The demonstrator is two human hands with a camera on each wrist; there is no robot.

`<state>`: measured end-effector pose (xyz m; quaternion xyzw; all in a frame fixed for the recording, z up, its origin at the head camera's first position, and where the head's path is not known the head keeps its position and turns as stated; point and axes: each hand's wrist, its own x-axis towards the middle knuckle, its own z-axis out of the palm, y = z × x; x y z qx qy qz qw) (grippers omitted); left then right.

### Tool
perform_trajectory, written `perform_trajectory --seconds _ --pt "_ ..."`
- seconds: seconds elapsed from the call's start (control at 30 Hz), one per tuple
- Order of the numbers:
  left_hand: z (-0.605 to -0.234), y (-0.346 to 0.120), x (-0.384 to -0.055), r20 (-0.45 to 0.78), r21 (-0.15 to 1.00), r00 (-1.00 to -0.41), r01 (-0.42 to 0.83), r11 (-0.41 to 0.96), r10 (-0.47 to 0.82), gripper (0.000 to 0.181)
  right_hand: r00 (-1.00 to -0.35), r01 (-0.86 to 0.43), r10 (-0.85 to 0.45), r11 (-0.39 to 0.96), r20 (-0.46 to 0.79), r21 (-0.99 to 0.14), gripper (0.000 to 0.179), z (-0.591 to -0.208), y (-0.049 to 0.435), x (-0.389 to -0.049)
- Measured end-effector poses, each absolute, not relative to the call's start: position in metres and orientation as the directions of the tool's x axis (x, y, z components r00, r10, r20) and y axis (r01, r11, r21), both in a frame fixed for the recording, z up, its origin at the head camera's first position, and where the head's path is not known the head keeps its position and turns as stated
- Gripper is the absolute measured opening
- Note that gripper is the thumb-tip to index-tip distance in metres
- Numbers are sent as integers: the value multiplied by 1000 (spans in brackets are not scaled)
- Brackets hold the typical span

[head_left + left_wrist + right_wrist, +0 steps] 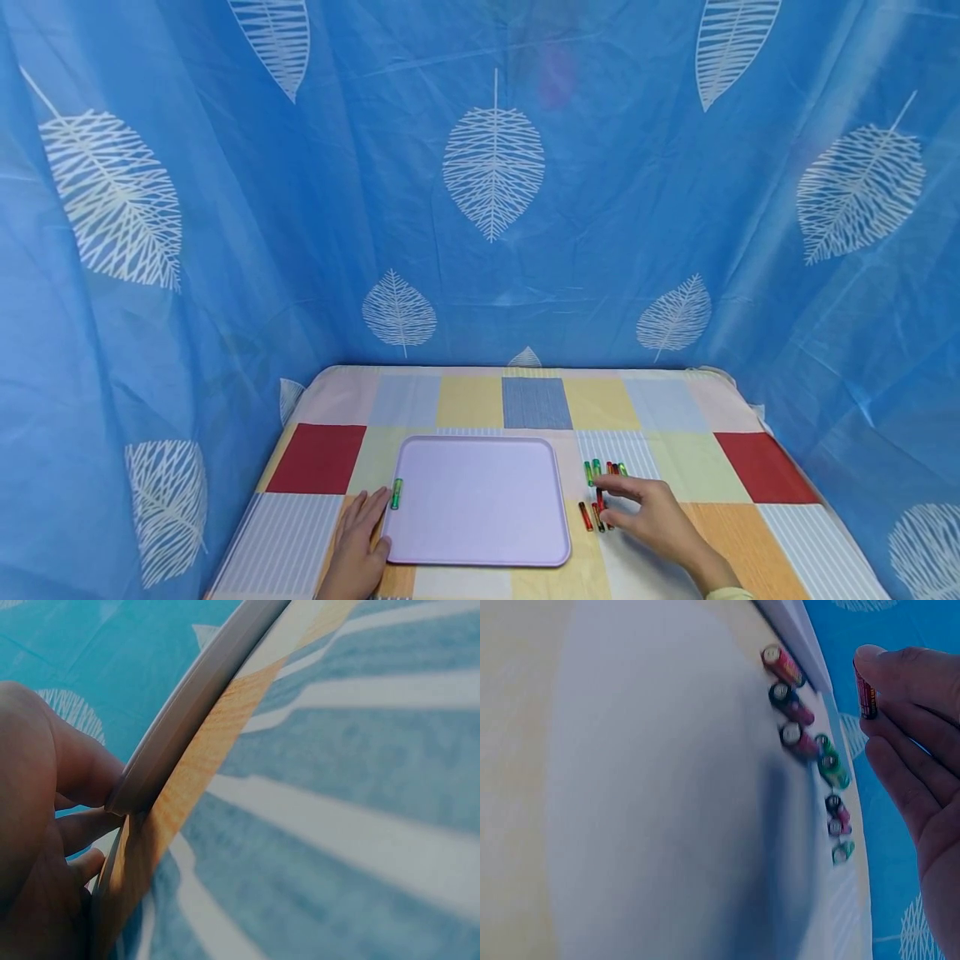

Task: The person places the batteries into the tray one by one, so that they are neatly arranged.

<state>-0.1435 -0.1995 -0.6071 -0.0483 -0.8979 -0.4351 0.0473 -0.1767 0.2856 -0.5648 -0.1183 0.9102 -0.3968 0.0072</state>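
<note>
"Head view, far left?"

"One left hand (354, 546), fingers nearly straight, touching the tray (480, 508) at its left edge and near-left corner."

"Then?"

"A green battery (396, 493) along the tray's left edge, just beside a fingertip."

"Beyond the tray's right edge?"

"On the tabletop (534, 402), loose batteries (586, 517): three red ones closer to us, a red-and-green row nearer the tabletop's far edge."

"And the right hand (652, 517)?"

"Over that cluster, in a narrow pinch on a red battery (866, 691). Right wrist view shows it lengthwise between thumb and fingertip, apart from the loose ones."
</note>
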Motion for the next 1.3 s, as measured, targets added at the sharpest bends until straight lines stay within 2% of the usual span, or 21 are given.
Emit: perform_trajectory --seconds 0.4,0.9,1.3 --pt "-607 -199 -144 96 780 -994 104 618 47 71 -920 -361 -343 555 189 -749 46 -568 256 -190" --pt "-604 -199 -148 44 773 -998 58 632 38 71 -910 -382 -357 524 211 -762 44 -566 222 -204" --pt "-604 -200 -147 28 776 -999 44 629 35 70 -871 -441 -429 464 241 -768 43 -567 192 -217"
